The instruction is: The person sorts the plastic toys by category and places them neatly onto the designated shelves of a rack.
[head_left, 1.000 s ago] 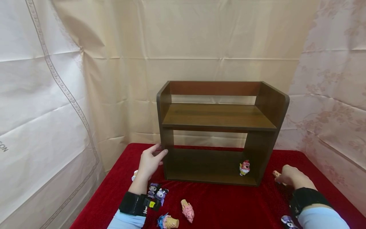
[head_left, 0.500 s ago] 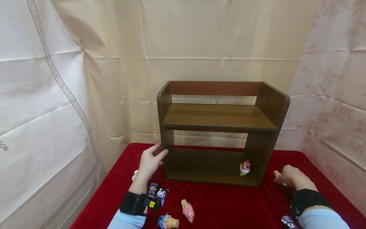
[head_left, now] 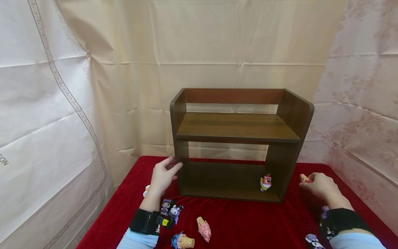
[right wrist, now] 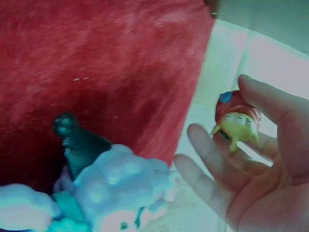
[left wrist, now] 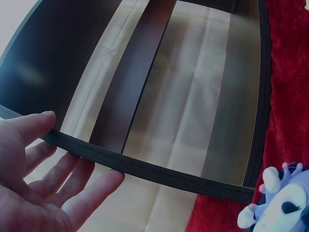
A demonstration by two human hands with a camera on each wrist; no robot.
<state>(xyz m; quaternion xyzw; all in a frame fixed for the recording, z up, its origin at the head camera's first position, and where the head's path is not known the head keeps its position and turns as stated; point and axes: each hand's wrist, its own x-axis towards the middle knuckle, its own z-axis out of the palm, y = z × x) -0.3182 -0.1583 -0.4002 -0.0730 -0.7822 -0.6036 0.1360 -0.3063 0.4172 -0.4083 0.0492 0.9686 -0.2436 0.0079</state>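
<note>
On red cloth: left hand (head_left: 162, 177) flat against shelf (head_left: 236, 128); right hand (head_left: 321, 186) pinches red-capped figurine (right wrist: 235, 119).

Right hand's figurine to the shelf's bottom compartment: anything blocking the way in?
Partly: the shelf's right side panel stands between the right hand with its red-capped figurine and the compartment. The open front looks clear, though a red-and-white figurine stands in the right corner.

Back wall: a creased cream fabric backdrop (head_left: 217, 45) is hanging at 12 o'clock.
Left wall: a white sheet with a beaded trim line (head_left: 37, 114) is draping at 9 o'clock.
Right wall: a pale floral-print cloth (head_left: 360, 97) is hanging at 3 o'clock.
Surface: a red velvet tablecloth (head_left: 242, 221) is covering the table at 6 o'clock.
Light: soft, even light is falling across the fabrics.
</note>
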